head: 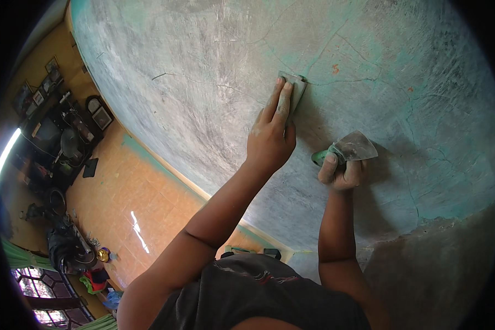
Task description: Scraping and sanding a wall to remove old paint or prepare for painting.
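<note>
My left hand [272, 128] grips a flat grey scraper blade [298, 93], two fingers laid along its face. The blade's far edge lies against the plastered wall [214, 107], where a thin crack [346, 81] runs off to the right. A small dark bit sits at the blade's upper corner. Lower and to the right, my right hand [340, 171] holds a putty knife [357, 146] by its green handle, thumb over the grip. Its wide, smeared blade points up and right and seems apart from the wall. Pale dust coats the fingers of both hands.
Teal paint patches [367, 62] and more cracks mark the wall; a rough darker area [433, 264] lies at lower right. On the left are an orange tiled floor [156, 198], a dark shelf unit with frames and a fan [69, 142], and a window [37, 284] with green curtains.
</note>
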{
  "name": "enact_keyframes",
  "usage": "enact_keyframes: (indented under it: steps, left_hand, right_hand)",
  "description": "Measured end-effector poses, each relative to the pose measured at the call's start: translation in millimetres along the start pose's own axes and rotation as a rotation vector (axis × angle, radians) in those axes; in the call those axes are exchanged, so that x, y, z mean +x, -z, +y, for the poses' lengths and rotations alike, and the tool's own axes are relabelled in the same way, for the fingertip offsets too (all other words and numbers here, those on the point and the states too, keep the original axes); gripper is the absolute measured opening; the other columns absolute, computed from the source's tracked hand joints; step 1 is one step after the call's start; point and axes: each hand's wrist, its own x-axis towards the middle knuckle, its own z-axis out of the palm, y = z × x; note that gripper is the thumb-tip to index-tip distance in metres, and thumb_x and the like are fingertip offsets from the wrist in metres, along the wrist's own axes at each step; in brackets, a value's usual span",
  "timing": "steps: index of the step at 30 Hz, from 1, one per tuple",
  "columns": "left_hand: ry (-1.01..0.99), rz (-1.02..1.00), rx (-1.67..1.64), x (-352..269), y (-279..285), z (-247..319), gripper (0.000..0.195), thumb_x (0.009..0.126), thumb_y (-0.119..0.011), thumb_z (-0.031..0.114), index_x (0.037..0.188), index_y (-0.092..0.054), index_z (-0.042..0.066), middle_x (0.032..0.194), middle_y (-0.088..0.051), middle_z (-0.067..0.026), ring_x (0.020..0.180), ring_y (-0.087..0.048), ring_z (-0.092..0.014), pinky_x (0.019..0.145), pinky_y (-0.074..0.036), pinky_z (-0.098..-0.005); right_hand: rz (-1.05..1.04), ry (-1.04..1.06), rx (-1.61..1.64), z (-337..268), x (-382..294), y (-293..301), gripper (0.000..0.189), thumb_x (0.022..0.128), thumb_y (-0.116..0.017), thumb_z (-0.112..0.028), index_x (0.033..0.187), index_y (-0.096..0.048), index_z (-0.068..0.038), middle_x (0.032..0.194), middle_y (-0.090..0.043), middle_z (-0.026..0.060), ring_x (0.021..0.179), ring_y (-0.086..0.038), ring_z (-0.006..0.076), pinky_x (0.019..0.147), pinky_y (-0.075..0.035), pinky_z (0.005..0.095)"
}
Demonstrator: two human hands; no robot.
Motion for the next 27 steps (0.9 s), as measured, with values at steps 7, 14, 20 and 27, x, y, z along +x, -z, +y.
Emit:
enact_keyframes:
  steps: [7,14,20,27]
  left_hand:
    - [0.034,-0.081,0.022,2,5,-5,0.075,0.073,-0.059,0.003,0.145,-0.038,0.013,0.149,-0.038,-0.0078,0.094,-0.065,-0.031,0.077,-0.055,-0.0386]
    - [0.06,-0.1,-0.025,2,5,-3,0.075,0.073,-0.056,0.0,0.145,-0.037,0.011,0.146,-0.041,-0.0111,0.093,-0.065,-0.034,0.076,-0.055,-0.0399]
    - [0.049,-0.126,0.018,3,10,-2,0.076,0.073,-0.056,0.001,0.145,-0.036,0.011,0.147,-0.039,-0.011,0.089,-0.065,-0.035,0.075,-0.055,-0.0411]
    - [0.028,-0.135,0.037,-3,3,-1,0.076,0.073,-0.056,0.001,0.145,-0.033,0.005,0.146,-0.038,-0.0182,0.088,-0.065,-0.035,0.074,-0.055,-0.0415]
  right_hand:
    - [-0.012,0.0,-0.002,-2,3,-1,0.033,0.087,-0.059,-0.031,0.079,-0.063,0.0,0.086,-0.066,0.0131,0.072,-0.064,0.0248,0.061,-0.053,0.0324]
    - [-0.036,0.004,-0.01,-7,10,-3,0.032,0.089,-0.056,-0.028,0.076,-0.062,0.001,0.08,-0.063,0.0131,0.07,-0.062,0.0252,0.062,-0.053,0.0336]
    - [-0.023,-0.006,-0.013,-6,7,-4,0.032,0.088,-0.056,-0.028,0.074,-0.061,0.0,0.078,-0.063,0.0133,0.071,-0.062,0.0262,0.062,-0.053,0.0338]
    - [-0.033,0.006,-0.036,-3,5,-5,0.032,0.086,-0.056,-0.029,0.075,-0.062,0.0,0.081,-0.065,0.0143,0.071,-0.062,0.0267,0.061,-0.052,0.0337]
